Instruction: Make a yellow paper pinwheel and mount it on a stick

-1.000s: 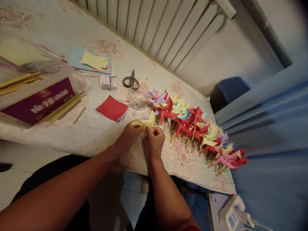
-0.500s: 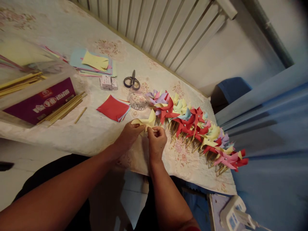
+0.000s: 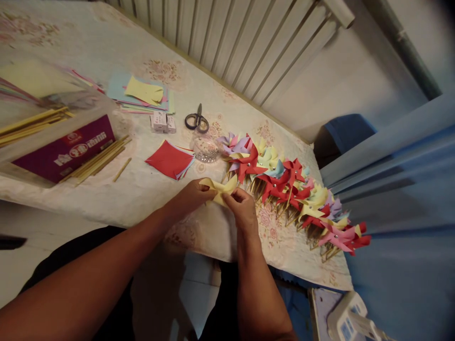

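Over the front part of the table, a pale yellow paper pinwheel is pinched between both hands, its corners curled toward the middle. My left hand is closed on its left side. At its right side, the thumb and fingers of my right hand grip the paper. The centre of the pinwheel is partly covered by the fingertips. Just beyond the hands lie a stack of red and other coloured paper squares and a clear dish of small shiny pins.
Finished pinwheels on sticks lie in a long row at the right. Scissors, small boxes and coloured paper sheets lie farther back. Wooden sticks rest beside a plastic box at the left. A radiator stands behind.
My right hand has moved slightly right and turned, its fingers now on the pinwheel's right side. The upright yellow blade has folded lower. My left hand still holds the left side.
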The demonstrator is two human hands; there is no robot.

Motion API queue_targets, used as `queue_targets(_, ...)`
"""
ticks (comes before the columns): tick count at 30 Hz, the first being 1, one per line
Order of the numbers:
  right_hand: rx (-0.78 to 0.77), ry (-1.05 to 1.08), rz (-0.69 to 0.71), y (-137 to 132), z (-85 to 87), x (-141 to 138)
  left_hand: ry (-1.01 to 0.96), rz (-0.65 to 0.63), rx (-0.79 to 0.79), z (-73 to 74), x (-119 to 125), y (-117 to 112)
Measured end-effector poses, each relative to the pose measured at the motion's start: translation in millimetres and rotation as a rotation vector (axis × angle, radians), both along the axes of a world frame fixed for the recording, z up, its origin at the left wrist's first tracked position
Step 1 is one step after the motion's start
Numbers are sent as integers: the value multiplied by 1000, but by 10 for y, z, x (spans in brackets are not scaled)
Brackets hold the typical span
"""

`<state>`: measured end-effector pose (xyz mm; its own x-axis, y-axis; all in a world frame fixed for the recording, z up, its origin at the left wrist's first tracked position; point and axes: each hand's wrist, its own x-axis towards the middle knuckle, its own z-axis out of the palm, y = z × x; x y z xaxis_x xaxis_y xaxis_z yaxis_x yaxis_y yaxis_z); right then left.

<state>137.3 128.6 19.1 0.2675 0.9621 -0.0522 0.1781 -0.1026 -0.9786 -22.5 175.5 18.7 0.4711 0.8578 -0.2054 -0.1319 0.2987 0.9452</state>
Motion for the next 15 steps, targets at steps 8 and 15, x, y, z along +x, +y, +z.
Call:
queue_targets(8,-46,-89,9,-16,-72,-23,18,-32,69,-109,31,-2)
queue_targets(15,-26,-27,12,-12,-129,-41,13,-44,33,-141,28,-10)
